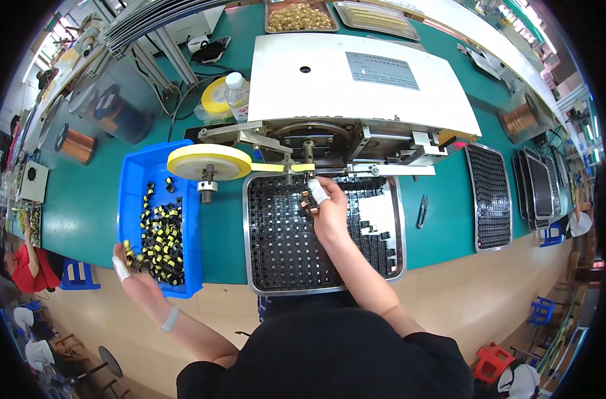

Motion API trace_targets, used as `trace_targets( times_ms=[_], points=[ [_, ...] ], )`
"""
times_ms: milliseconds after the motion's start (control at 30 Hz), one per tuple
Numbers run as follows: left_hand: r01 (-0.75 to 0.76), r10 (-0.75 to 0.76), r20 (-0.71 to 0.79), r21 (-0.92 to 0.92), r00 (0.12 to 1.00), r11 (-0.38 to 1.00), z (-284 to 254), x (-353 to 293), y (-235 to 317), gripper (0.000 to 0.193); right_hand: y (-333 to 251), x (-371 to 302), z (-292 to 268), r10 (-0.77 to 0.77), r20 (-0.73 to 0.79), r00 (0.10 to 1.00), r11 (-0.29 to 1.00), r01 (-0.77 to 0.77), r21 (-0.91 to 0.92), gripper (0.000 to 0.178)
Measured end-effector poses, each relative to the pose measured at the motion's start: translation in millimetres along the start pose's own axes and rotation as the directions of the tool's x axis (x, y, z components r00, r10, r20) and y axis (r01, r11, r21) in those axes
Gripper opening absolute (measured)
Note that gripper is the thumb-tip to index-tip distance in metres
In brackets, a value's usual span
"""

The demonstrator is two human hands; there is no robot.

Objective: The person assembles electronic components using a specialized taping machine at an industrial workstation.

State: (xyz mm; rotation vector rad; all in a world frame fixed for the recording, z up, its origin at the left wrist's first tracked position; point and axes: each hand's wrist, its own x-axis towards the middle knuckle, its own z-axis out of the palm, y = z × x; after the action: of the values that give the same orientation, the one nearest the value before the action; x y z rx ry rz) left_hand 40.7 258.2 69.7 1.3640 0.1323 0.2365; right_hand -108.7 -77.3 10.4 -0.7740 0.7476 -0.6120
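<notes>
My left hand [139,282], with white wrapping on a finger, is at the near left edge of the blue bin [194,266]. Small black bobbins with yellow tape [131,255] are in its curled fingers; many more taped bobbins [163,243] lie in the bin. My right hand [332,211], its finger also wrapped in white, holds a few copper-wound bobbins [308,203] just below the spindle of the taping machine [309,147]. Yellow tape runs to that spindle from a large tape roll [206,163]. Below my right hand is a metal tray [249,266] with rows of black bobbins.
Black-handled thread snips [422,211] lie right of the tray. Another filled tray [489,199] sits farther right. A white-capped bottle [236,93] and yellow tape rolls [215,96] stand behind the bin. Copper wire spools [75,145] are at the left. Other people sit around the room.
</notes>
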Motion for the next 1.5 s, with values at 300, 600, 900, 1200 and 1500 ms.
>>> trace_targets(
  times_ms=[300, 600, 900, 1200, 1500],
  points=[
    [-0.330, 0.253, 0.265, 0.307, 0.931, 0.893, 75, -56, 15, 0.024, -2, -1, -28, 0.482, 0.314, 0.818, 0.603, -0.570, 0.558, 0.024],
    [0.850, -0.554, 0.799, 0.108, 0.234, 0.516, 185, -128, -79, 0.037, -8, 5, -69, 0.374, 0.310, 0.874, 0.716, -0.484, 0.504, 0.025],
    [1.000, -0.412, 0.911, 0.011, -0.007, 0.009, 220, -137, -124, 0.028, -21, 0, -68, 0.259, 0.189, 0.947, 0.848, -0.317, 0.424, 0.024],
    [0.997, -0.479, 0.875, -0.075, 0.071, 0.011, 153, -127, -103, 0.027, -18, -10, -32, -0.031, 0.131, 0.991, 0.998, 0.023, 0.064, 0.016],
    [0.984, -0.457, 0.871, -0.164, 0.179, 0.072, 131, -113, -98, 0.028, -6, 1, -6, -0.657, 0.315, 0.685, 0.476, 0.701, -0.530, 0.017]
  ],
)
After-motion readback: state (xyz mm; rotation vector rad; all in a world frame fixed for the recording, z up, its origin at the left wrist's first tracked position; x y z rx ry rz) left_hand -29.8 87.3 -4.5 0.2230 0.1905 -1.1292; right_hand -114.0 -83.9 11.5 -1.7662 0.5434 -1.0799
